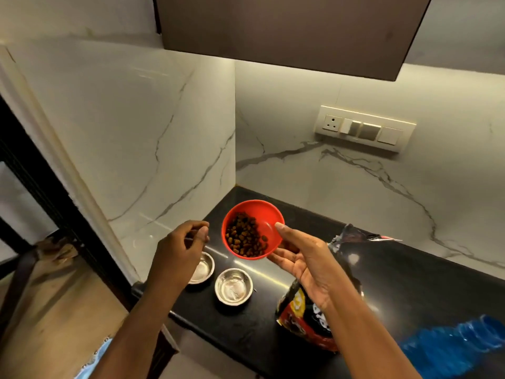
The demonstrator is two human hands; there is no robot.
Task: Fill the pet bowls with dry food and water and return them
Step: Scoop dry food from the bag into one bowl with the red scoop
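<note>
Two empty steel bowls (218,280) sit near the black desk's (410,283) front edge. Above them, the left hand (180,247) hangs loosely curled, grasping nothing; the right hand (306,263) cradles a tilted red bowl (252,229) of kibble (244,239).

There are two hands: a left hand (180,243) and a right hand (306,261). There is one red bowl (269,214) with lots of little brown food bits (244,237) in it, too many to count. There are two shiny metal bowls: one (203,268) on the left and one (233,288) beside it. There is one food bag (344,242). There is one blue bottle (451,343). There is one black table (410,291). On the wall there is one switch plate (364,128).
</note>
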